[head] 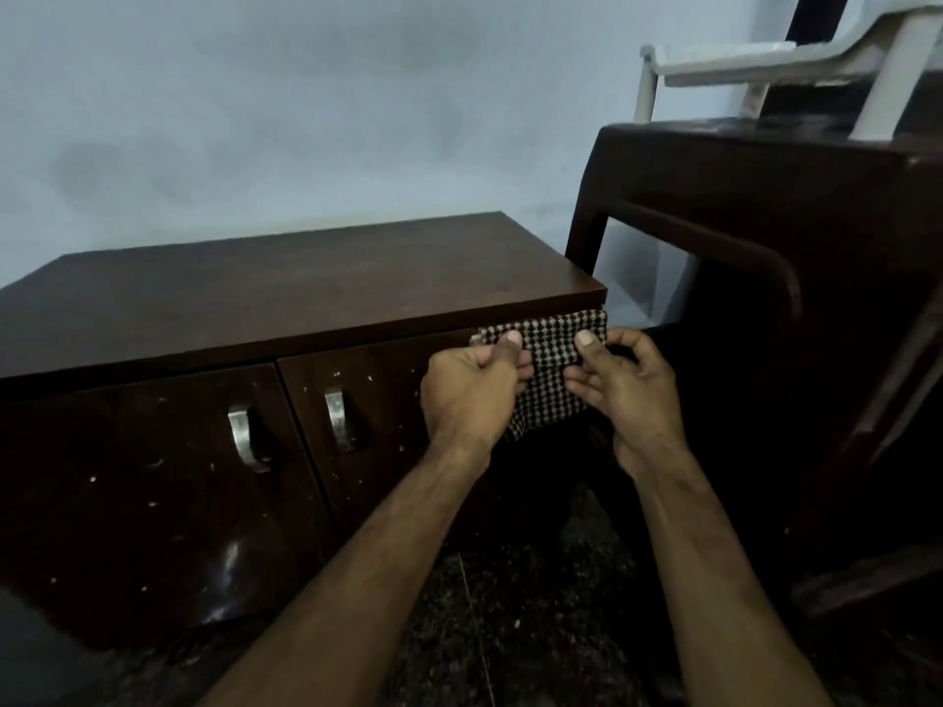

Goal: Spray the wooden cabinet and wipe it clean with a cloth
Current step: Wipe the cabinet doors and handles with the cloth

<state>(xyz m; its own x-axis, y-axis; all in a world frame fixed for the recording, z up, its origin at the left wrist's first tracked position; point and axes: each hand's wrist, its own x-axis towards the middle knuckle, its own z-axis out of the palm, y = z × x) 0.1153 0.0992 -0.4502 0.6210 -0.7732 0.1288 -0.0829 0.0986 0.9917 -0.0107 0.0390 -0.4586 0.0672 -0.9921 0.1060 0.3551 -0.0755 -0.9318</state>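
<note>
Both hands grasp the cloth [548,367] (checked, black and white): left hand [472,387] and right hand [620,380] each pinch it, thumbs on top, in front of the cabinet [286,298] at its right door's upper corner

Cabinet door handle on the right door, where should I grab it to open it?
Hook fingers behind the curved metal handle from its right side, where it bows out from the right door and leaves a dark gap. Both hands currently hold the checked cloth.
</note>
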